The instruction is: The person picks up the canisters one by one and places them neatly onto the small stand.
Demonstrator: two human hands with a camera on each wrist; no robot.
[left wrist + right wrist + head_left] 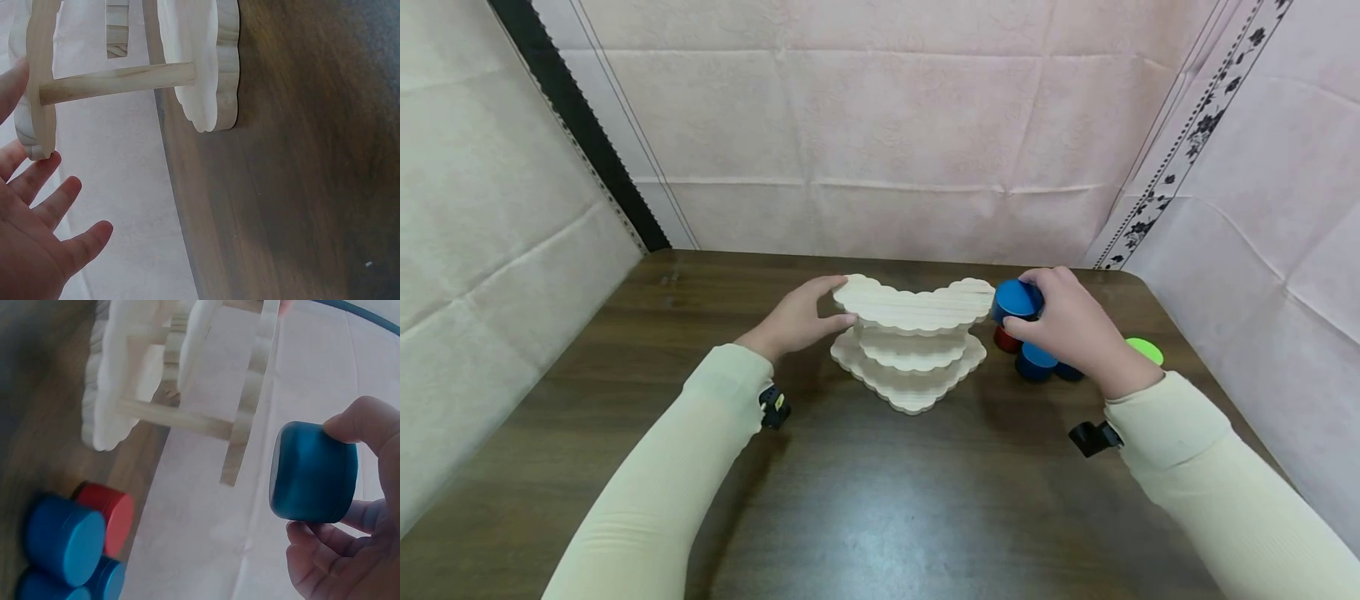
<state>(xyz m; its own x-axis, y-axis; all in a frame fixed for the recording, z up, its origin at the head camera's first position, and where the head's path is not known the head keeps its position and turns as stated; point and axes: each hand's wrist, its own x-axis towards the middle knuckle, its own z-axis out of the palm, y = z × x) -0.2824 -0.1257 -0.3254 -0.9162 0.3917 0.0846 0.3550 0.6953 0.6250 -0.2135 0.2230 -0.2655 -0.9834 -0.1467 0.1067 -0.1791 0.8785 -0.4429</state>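
A pale wooden tiered stand [917,308] with scalloped edges stands on the table. My left hand [797,318] holds the left end of its top tier between thumb and fingers. In the left wrist view, a round wooden post [119,84] joins the top tier to the base. Just right of the top tier, my right hand [1067,329] pinches a round blue tin [315,475] between thumb and fingers. The right wrist view shows the tin held clear of the stand, about level with its top.
Below the right hand stand a red tin [1006,340], a blue tin [1036,362] and a darker blue one [1069,372]. A bright green round lid [1145,350] shows behind the right wrist. Pale cloth [910,125] hangs around the brown table [865,500].
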